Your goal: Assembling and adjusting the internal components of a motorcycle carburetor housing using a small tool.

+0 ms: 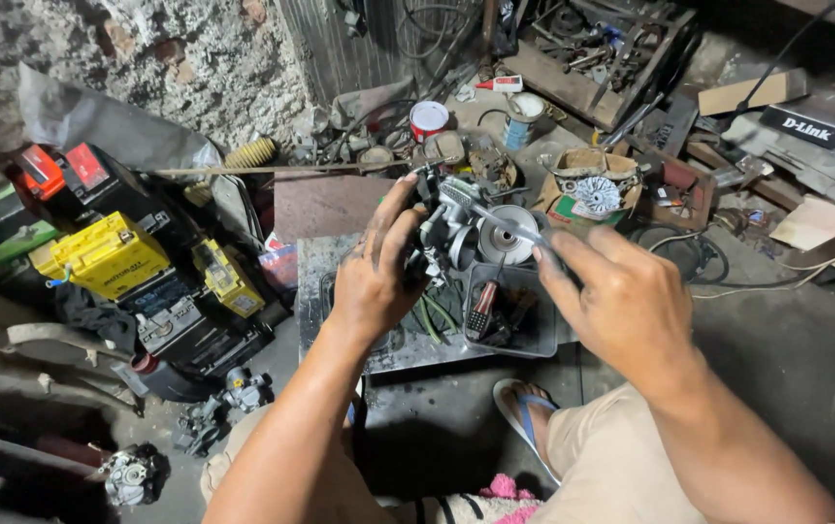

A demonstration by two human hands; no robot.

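Note:
My left hand grips a grey metal carburetor and holds it up above a dark plastic tray. My right hand pinches a thin metal tool, probably a toothbrush or small brush, whose tip rests on the carburetor's top. A round silver part of the carburetor faces me. The tray below holds a red-handled screwdriver and small parts.
Yellow batteries and black ones are stacked at left. Another carburetor lies on the floor at lower left. Cans, a box with a fan-shaped part, wires and scrap crowd the back. My sandalled foot is below the tray.

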